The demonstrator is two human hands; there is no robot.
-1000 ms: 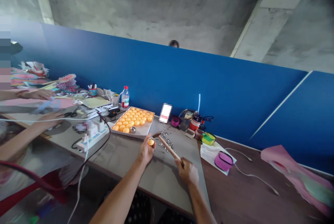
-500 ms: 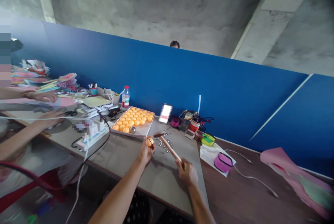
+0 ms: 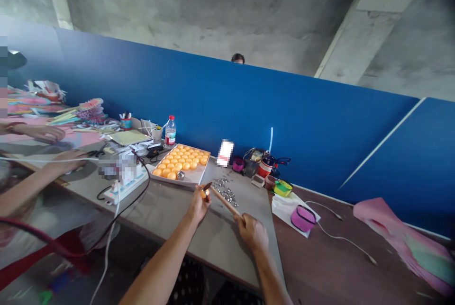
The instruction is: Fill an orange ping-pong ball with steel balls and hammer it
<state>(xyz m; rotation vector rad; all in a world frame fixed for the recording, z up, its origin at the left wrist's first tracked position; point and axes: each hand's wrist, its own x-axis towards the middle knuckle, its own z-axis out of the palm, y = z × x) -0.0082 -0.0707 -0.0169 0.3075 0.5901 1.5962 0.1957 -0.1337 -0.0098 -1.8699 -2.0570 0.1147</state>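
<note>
My left hand (image 3: 198, 206) is closed around an orange ball (image 3: 204, 193) with something shiny and silvery on its surface. In my right hand (image 3: 253, 232) is the wooden handle of a hammer (image 3: 225, 202); its dark head is at the ball, and I cannot tell whether they touch. Small shiny metal pieces (image 3: 227, 192) lie scattered on the table just beyond the hammer. Behind my left hand a shallow white box (image 3: 199, 178) holds rows of orange balls (image 3: 183, 158), with one silvery ball (image 3: 181, 175) at its near edge.
A power strip (image 3: 126, 186) with cables stands left of the box, beside a co-worker's hands (image 3: 71, 159). A water bottle (image 3: 170, 130) is at the back. Cups and small containers (image 3: 265, 167) line the blue partition (image 3: 220, 96). A purple pouch (image 3: 303, 218) lies to the right.
The hammer has swung left and its head has come down to the ball in my left hand. My right hand has shifted slightly left. The co-worker's far hand has moved left.
</note>
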